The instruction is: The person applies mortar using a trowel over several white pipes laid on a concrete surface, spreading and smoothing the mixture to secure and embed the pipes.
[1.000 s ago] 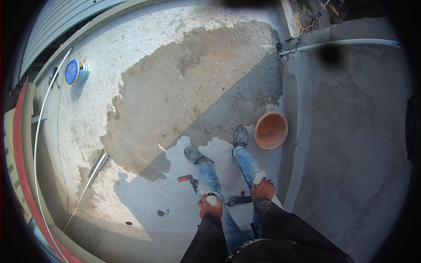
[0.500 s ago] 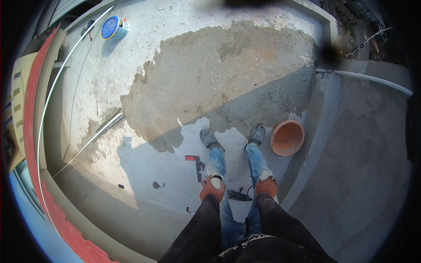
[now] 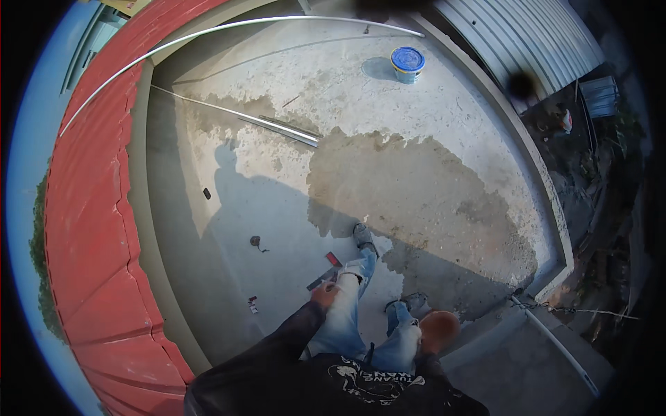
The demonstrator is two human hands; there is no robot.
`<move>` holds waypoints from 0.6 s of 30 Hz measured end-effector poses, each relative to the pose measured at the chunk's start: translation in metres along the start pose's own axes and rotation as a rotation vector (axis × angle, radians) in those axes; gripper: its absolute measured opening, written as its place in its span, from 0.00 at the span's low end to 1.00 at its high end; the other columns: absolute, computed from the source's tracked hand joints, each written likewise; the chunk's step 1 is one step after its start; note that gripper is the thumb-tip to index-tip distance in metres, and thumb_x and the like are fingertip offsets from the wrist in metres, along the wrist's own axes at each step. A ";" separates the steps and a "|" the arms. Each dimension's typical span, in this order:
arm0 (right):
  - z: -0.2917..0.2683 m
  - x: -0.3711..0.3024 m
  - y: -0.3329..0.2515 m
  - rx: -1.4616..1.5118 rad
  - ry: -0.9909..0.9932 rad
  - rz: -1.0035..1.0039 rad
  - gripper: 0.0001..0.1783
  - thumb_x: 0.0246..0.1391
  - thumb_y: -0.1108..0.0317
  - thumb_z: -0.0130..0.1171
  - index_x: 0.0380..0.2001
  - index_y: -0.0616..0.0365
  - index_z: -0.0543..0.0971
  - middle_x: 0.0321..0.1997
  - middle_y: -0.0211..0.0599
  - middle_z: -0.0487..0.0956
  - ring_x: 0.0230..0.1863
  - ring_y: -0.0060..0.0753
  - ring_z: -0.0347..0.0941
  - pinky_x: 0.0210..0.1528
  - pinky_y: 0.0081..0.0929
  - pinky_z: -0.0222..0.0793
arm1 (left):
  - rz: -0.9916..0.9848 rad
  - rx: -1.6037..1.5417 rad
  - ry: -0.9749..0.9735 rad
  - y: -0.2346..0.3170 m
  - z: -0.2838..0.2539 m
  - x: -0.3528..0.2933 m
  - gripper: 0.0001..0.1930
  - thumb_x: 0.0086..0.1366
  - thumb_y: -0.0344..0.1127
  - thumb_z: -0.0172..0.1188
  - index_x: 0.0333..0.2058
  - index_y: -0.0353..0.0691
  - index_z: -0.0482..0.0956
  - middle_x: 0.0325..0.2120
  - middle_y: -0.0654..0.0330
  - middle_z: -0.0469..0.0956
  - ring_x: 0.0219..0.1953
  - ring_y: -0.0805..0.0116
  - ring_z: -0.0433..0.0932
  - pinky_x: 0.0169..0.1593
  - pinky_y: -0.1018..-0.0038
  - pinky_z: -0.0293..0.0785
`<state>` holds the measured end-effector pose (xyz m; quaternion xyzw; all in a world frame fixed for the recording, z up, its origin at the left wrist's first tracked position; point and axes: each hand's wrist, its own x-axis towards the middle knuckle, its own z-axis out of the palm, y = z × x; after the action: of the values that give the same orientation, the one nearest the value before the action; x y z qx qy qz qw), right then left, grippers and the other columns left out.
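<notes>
My left hand [image 3: 324, 295] rests against the side of my left leg, in torn blue jeans [image 3: 345, 315], and holds nothing. Down by my right knee is my right hand [image 3: 431, 344], its fingers hard to separate from the orange-brown tub [image 3: 441, 322] behind it. On the floor beside my left leg lie a red piece [image 3: 334, 259] and a dark flat bar [image 3: 320, 280], partly hidden by the leg. My shoes [image 3: 363, 236] stand on the pale floor near the edge of a damp grey patch [image 3: 409, 180].
A blue-lidded bucket [image 3: 407, 64] stands at the far side. Long metal strips [image 3: 281, 128] lie on the floor. Left are a small black object [image 3: 207, 194], a dark corded item [image 3: 257, 241] and a small packet [image 3: 252, 304]. Red roofing [image 3: 104, 229] borders the left wall.
My view has swung left, so the bucket, strips and damp patch now sit farther right. My left hand still rests on my leg; my right knee and hand now overlap the tub.
</notes>
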<state>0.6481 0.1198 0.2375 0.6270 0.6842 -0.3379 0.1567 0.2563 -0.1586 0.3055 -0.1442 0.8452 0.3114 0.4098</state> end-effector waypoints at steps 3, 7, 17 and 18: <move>-0.045 0.019 0.016 -0.573 -0.426 -0.148 0.23 0.56 0.50 0.63 0.44 0.59 0.84 0.46 0.52 0.85 0.48 0.54 0.82 0.52 0.47 0.74 | -0.077 0.266 -0.177 -0.025 -0.050 -0.011 0.33 0.66 0.61 0.56 0.57 0.38 0.78 0.50 0.46 0.82 0.52 0.53 0.82 0.57 0.62 0.74; -0.064 0.054 -0.001 -0.941 -0.571 -0.413 0.32 0.56 0.37 0.55 0.53 0.48 0.82 0.52 0.49 0.84 0.53 0.51 0.81 0.53 0.48 0.75 | -0.211 0.063 -0.278 -0.012 -0.096 0.021 0.30 0.65 0.60 0.58 0.52 0.38 0.82 0.42 0.47 0.85 0.45 0.58 0.85 0.53 0.64 0.77; -0.055 0.120 -0.232 0.243 -0.590 0.167 0.26 0.59 0.49 0.59 0.47 0.60 0.84 0.43 0.43 0.88 0.42 0.37 0.85 0.44 0.38 0.80 | 0.069 -0.631 0.164 0.171 -0.198 0.127 0.23 0.65 0.51 0.60 0.51 0.40 0.81 0.36 0.56 0.84 0.31 0.66 0.85 0.37 0.70 0.81; -0.056 0.120 -0.259 0.214 -0.587 0.135 0.25 0.59 0.49 0.59 0.47 0.60 0.84 0.43 0.43 0.87 0.41 0.37 0.85 0.44 0.38 0.79 | 0.096 -0.591 0.167 0.182 -0.207 0.138 0.24 0.63 0.52 0.60 0.51 0.42 0.82 0.35 0.54 0.86 0.31 0.63 0.86 0.40 0.67 0.81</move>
<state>0.3902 0.2502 0.2703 0.5597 0.5273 -0.5631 0.3026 -0.0453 -0.1508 0.3690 -0.2420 0.7546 0.5498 0.2641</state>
